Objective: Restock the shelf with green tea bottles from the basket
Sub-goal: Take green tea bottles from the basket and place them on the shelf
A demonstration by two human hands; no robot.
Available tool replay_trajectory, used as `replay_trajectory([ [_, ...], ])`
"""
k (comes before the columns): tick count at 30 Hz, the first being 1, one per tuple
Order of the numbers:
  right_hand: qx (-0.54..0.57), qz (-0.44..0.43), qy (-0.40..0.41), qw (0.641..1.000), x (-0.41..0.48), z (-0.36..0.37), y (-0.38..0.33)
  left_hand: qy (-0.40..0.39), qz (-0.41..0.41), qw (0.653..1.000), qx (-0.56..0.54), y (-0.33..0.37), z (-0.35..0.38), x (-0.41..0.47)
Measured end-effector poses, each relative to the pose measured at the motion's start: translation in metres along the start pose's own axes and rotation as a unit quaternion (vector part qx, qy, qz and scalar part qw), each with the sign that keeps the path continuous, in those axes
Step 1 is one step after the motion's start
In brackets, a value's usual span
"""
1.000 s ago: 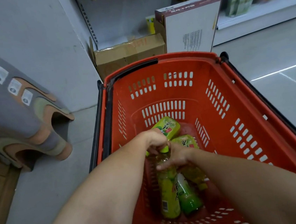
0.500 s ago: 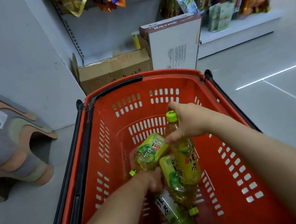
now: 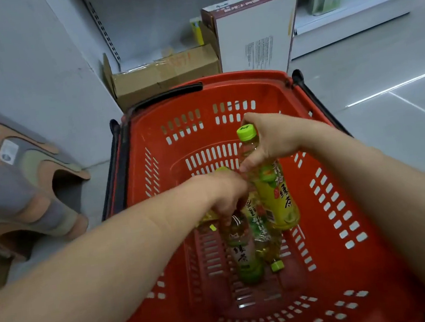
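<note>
Reaching into the red basket point(image 3: 341, 199) w/ both hands, we've got our right hand point(image 3: 272, 138) closed round the neck of a green tea bottle point(image 3: 275, 193), just under its green cap point(image 3: 246, 132); the bottle hangs near upright, base down, over the others. Our left hand point(image 3: 225, 191) is lower, fingers curled down onto the bottles point(image 3: 251, 240) lying on the basket floor, touching them, but can't tell if that grip is closed on one, since the hand hides it. At least two lie side by side, one w/ its cap toward us. Beyond the basket: a brown box point(image 3: 163, 74), a white carton point(image 3: 252, 30) beside it, and a shelf point(image 3: 353, 12) w/ packets at far right
</note>
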State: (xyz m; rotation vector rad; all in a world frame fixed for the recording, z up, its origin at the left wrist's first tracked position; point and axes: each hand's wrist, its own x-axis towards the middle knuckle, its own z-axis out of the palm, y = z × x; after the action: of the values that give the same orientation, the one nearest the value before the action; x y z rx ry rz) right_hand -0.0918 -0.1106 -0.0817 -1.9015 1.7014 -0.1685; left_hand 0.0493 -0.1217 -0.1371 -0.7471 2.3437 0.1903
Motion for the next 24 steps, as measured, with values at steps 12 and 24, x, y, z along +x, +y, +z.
replay_trajectory([
  [12, 0.258, -0.130, -0.049, 0.956, -0.027, -0.002, -0.050, 0.439, 0.038, 0.742, -0.505, -0.069, -0.024, -0.206],
  [24, 0.436, -0.261, -0.078, 0.857, -0.068, -0.023, -0.188, 0.564, 0.011, 0.435, -0.702, -0.038, -0.012, -0.271],
])
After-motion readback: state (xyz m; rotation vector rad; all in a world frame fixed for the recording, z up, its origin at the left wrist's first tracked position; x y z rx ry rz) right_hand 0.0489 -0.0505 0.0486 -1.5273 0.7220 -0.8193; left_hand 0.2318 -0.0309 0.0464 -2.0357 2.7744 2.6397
